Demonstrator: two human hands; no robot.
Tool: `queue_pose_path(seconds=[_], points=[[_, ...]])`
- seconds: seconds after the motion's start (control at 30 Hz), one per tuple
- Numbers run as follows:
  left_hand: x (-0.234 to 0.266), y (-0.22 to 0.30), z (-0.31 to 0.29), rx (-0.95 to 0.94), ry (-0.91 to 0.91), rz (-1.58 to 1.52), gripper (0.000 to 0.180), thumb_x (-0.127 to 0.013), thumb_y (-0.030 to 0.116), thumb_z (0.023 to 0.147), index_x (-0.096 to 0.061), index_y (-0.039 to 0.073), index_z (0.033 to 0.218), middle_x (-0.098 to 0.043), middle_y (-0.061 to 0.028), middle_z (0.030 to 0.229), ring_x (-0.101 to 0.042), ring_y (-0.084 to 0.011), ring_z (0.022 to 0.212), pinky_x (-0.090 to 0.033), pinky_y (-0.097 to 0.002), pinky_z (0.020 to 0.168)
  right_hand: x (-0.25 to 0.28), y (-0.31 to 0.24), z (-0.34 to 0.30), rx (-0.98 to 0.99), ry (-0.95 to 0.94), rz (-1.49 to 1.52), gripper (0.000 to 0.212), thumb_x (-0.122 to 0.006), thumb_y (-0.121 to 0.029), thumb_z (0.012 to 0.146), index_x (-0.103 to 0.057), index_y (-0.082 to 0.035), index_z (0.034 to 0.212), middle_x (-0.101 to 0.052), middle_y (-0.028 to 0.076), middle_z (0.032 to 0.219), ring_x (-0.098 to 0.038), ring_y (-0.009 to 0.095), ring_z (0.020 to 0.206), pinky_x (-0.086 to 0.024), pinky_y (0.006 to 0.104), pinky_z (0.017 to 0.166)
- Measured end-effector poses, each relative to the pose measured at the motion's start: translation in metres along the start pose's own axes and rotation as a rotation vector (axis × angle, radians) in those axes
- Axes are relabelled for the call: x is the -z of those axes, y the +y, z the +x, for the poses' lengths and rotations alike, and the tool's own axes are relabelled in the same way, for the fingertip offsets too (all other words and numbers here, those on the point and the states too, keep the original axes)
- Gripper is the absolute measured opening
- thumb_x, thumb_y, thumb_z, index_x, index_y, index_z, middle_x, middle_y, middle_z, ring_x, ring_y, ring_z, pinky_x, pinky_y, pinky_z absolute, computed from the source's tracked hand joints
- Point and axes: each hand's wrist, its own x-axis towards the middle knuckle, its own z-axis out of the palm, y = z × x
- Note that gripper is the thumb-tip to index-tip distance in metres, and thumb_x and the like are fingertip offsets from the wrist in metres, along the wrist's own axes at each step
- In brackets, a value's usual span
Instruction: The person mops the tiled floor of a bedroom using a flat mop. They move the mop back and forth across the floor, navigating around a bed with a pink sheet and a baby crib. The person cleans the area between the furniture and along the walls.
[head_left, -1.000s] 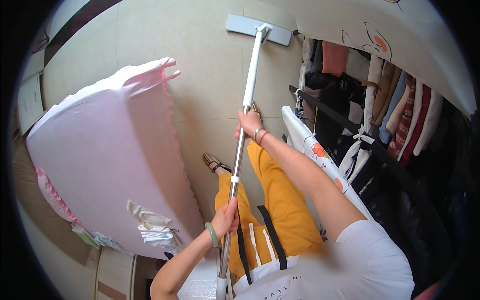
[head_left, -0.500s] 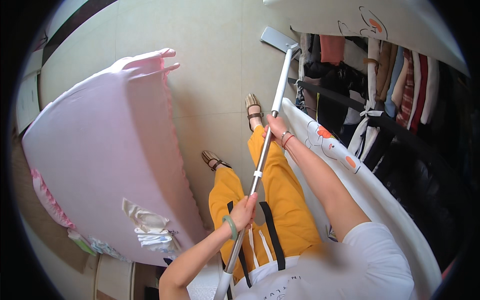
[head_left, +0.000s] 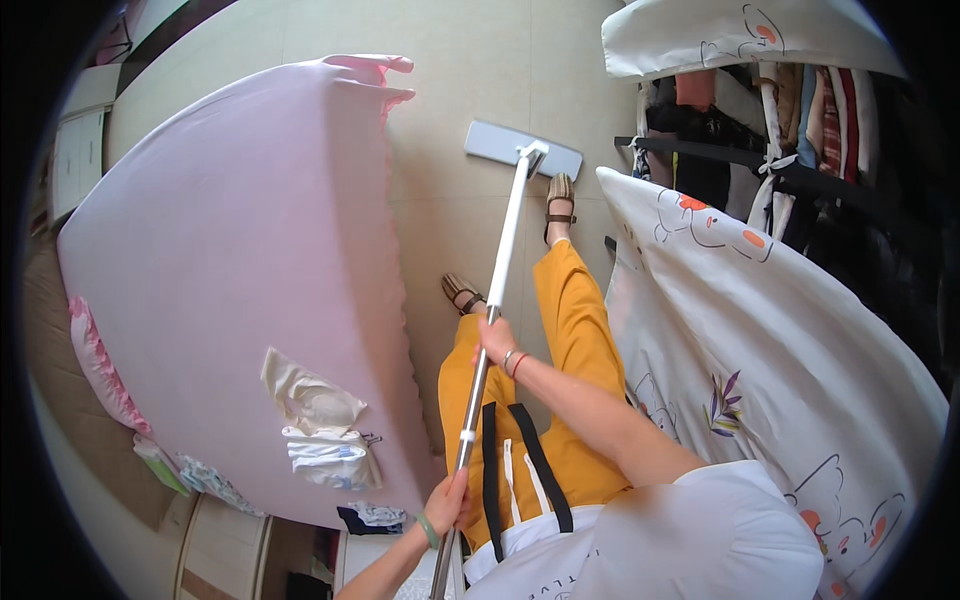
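Observation:
A flat mop (head_left: 510, 225) slants across the view, its white and steel pole running from beside my body to the floor ahead. The flat grey-white mop head (head_left: 490, 143) lies on the tiles just in front of my right shoe. Higher on the pole, nearer the head, my right hand (head_left: 495, 341) is wrapped round the steel part below the white section. My left hand (head_left: 447, 500) grips the pole lower down, under the white collar, close to my waist. Both hands are closed on it.
To the left stands a bed with a pink sheet (head_left: 240, 250), folded white cloths (head_left: 325, 455) lying on it. A fabric wardrobe with a loose printed cover (head_left: 700, 290) hangs open at the right, clothes (head_left: 830, 120) inside. Pale floor tiles (head_left: 455, 90) run between them.
The mop head has swung left and nearer, from beside the wardrobe to in front of my right shoe. Both hands have moved down and left with the pole.

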Motion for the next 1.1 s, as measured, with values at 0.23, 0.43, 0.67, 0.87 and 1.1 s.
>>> queue_pose_path(seconds=[0.23,0.43,0.67,0.87,1.1], points=[[0.018,-0.098,-0.041,0.170,-0.062,-0.170,0.045,-0.035,0.052,0.091,-0.038,0.010,0.075,-0.031,0.0000,0.051,-0.031,-0.0105,0.038,-0.028,-0.0260,0.035,-0.031,0.097,-0.059,-0.176,-0.055,-0.017,0.028,-0.040,-0.021,0.087,-0.040,0.003,0.073,-0.048,0.013,0.049,-0.054,0.027,0.037,-0.044,0.0375,0.032],[0.002,-0.054,-0.023,0.122,-0.062,-0.043,0.047,-0.035,0.053,0.091,-0.038,0.008,0.075,-0.033,-0.0019,0.050,-0.034,-0.0120,0.037,-0.031,-0.0275,0.034,-0.004,0.063,-0.033,-0.089,-0.112,-0.044,0.032,-0.041,-0.023,0.088,-0.043,0.004,0.072,-0.050,0.014,0.050,-0.056,0.028,0.038,-0.048,0.0372,0.034],[-0.056,0.098,0.035,-0.025,-0.107,0.122,0.048,-0.035,0.055,0.090,-0.035,0.010,0.075,-0.030,0.0004,0.053,-0.030,-0.0098,0.040,-0.033,-0.0260,0.038,0.065,-0.097,0.039,0.095,0.027,-0.034,0.030,-0.041,-0.023,0.085,-0.043,0.004,0.072,-0.051,0.012,0.055,-0.056,0.024,0.040,-0.046,0.0351,0.033],[-0.081,0.109,0.042,-0.026,-0.126,0.079,0.046,-0.034,0.055,0.090,-0.033,0.012,0.074,-0.025,0.0022,0.054,-0.023,-0.0084,0.042,-0.024,-0.0242,0.039,0.089,-0.115,0.043,0.086,0.046,-0.061,0.026,-0.041,-0.021,0.083,-0.044,0.004,0.077,-0.052,0.012,0.058,-0.057,0.023,0.042,-0.047,0.0341,0.035],[-0.068,0.051,0.029,0.081,-0.132,0.086,0.044,-0.034,0.053,0.091,-0.033,0.013,0.074,-0.028,0.0023,0.055,-0.027,-0.0085,0.042,-0.029,-0.0247,0.039,0.083,-0.047,0.014,0.075,0.027,0.010,0.031,-0.043,-0.025,0.084,-0.044,0.003,0.071,-0.050,0.011,0.053,-0.054,0.023,0.038,-0.042,0.0319,0.031]])
